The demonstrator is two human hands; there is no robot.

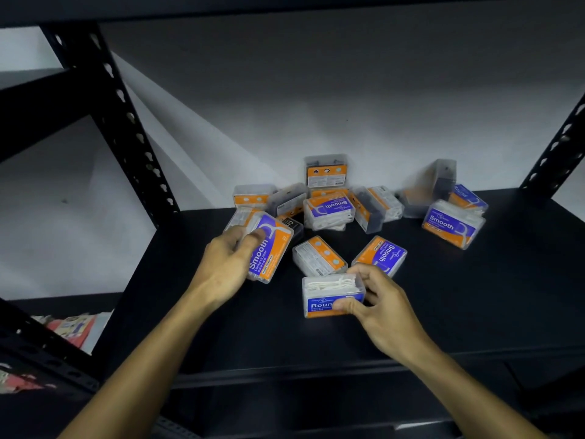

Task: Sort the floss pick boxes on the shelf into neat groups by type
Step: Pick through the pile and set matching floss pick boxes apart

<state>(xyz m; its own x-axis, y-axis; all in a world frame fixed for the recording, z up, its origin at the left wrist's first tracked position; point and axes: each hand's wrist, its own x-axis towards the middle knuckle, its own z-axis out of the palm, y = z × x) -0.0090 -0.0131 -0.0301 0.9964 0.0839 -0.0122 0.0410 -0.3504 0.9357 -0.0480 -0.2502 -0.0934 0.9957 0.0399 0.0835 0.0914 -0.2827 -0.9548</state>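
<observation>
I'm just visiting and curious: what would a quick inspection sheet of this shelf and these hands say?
Surface: dark shelf, bare at the front.
Job's things: floss boxes in a loose pile by the back wall, unsorted, facing all ways; labels read Smooth or Round.
Clutter: nothing seen on this shelf.
Hands: left hand grips a Smooth box; right hand holds a Round box, fingers curled round it.
Cables: nothing seen.
Surroundings: black slotted shelf posts, pale wall, reddish packages lower left.

Shelf [474,312] front bare; box pile [329,210] crowds back wall; upright [120,122] left.
</observation>
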